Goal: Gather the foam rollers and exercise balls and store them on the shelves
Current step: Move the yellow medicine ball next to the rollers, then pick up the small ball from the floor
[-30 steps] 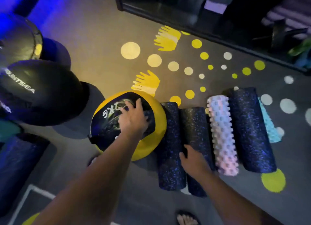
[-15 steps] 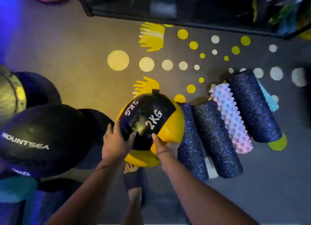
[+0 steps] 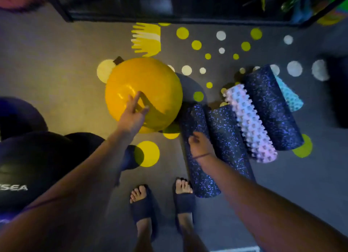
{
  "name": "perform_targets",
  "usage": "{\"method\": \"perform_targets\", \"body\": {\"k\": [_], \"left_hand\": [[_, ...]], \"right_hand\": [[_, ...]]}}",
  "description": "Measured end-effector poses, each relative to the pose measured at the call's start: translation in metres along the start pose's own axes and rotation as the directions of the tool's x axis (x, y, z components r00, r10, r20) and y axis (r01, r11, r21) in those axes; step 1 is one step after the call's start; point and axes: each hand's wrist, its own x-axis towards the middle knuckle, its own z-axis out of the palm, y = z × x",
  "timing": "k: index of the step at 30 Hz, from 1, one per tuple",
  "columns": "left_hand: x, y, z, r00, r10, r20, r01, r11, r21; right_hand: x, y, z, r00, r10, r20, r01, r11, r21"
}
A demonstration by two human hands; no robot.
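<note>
A yellow weighted ball [image 3: 146, 78] with a small black strap sits on the floor in front of the dark shelf [image 3: 169, 20]. My left hand [image 3: 132, 116] reaches to its near side, fingers straight and touching it. To the right lie several foam rollers side by side: two dark speckled ones [image 3: 201, 180] [image 3: 227, 131], a pink knobbed one [image 3: 250, 123], a thicker dark one [image 3: 269, 105] and a teal one [image 3: 291, 99] partly hidden behind it. My right hand [image 3: 200, 147] curls its fingers over the leftmost speckled roller.
Large black exercise balls [image 3: 37, 167] [image 3: 18, 114] crowd the left side. My feet in dark slides [image 3: 143, 204] stand just below the rollers. The grey floor carries yellow and white dots and handprints. Coloured items sit at the shelf's right end [image 3: 301, 5].
The ball has rolled away from me toward the shelf, its yellow side now up. My right hand left the ball and went back onto the leftmost speckled roller. My left hand has opened.
</note>
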Motion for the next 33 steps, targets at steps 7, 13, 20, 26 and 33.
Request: {"method": "perform_targets", "body": {"k": [7, 13, 20, 26, 33], "left_hand": [[-0.039, 0.067, 0.02, 0.994, 0.102, -0.042, -0.095, 0.985, 0.141], [-0.147, -0.018, -0.034, 0.969, -0.137, -0.206, 0.141, 0.99, 0.003], [-0.186, -0.175, -0.162, 0.754, -0.385, -0.532, 0.407, 0.91, -0.08], [-0.157, -0.194, -0.269, 0.612, -0.299, -0.732, 0.387, 0.921, -0.053], [-0.118, -0.249, -0.403, 0.426, -0.496, -0.756, 0.618, 0.77, -0.157]], "right_hand": [[-0.034, -0.014, -0.01, 0.993, 0.045, 0.11, -0.042, 0.999, -0.031], [-0.077, -0.066, 0.015, 0.973, -0.11, 0.201, 0.14, 0.98, -0.143], [-0.096, -0.078, 0.111, 0.957, -0.062, 0.282, 0.141, 0.953, -0.267], [-0.135, -0.099, 0.214, 0.932, -0.114, 0.343, 0.222, 0.93, -0.294], [-0.179, -0.187, 0.386, 0.93, -0.089, 0.358, 0.168, 0.966, -0.197]]}}
